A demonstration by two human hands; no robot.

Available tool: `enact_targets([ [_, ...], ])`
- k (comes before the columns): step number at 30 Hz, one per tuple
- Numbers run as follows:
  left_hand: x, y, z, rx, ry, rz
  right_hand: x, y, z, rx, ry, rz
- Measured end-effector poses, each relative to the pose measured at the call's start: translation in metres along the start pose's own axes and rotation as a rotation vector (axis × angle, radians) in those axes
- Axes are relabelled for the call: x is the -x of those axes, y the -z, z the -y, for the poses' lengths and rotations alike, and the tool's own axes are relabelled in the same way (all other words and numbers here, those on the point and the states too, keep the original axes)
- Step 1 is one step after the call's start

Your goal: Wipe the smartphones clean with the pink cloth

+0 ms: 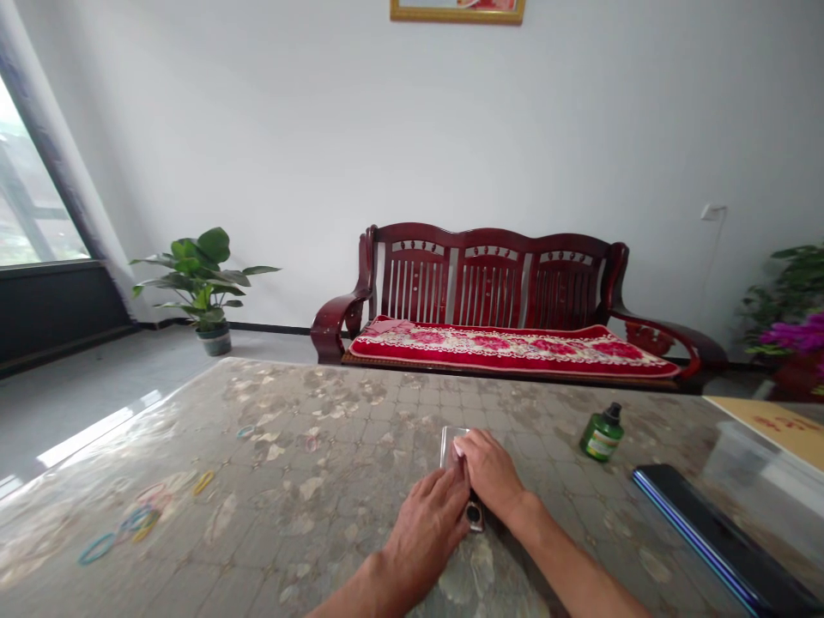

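Both my hands rest on a clear phone case (452, 444) lying flat on the patterned table (309, 481). My left hand (430, 524) lies over its near end, fingers pressed together on it. My right hand (490, 470) covers the right side, fingertips pressing the case's far part. A round metal ring piece (475, 514) shows at the case's near end between my hands. Most of the case is hidden under my fingers.
A small green bottle (602, 434) lies to the right. A dark flat device (714, 536) and a clear plastic box (737, 459) sit at the right edge. Several coloured rubber bands (138, 519) lie scattered at the left. A red wooden bench (502, 305) stands beyond the table.
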State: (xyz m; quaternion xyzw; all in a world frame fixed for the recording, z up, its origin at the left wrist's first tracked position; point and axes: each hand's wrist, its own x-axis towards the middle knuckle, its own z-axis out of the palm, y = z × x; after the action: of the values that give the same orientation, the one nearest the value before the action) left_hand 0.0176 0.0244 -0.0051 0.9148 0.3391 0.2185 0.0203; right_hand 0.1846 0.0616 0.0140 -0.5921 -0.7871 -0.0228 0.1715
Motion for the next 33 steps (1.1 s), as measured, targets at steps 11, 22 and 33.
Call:
enact_targets([
  [11, 0.002, -0.005, 0.0, 0.022, 0.025, 0.026, 0.028, 0.003, 0.009, 0.013, 0.046, 0.044],
  [22, 0.001, -0.002, 0.0, -0.059, 0.013, 0.049, -0.01, 0.0, -0.003, 0.104, -0.07, 0.011],
  [33, 0.001, -0.002, -0.001, -0.075, -0.018, 0.04, 0.016, -0.004, -0.011, 0.101, 0.096, -0.069],
])
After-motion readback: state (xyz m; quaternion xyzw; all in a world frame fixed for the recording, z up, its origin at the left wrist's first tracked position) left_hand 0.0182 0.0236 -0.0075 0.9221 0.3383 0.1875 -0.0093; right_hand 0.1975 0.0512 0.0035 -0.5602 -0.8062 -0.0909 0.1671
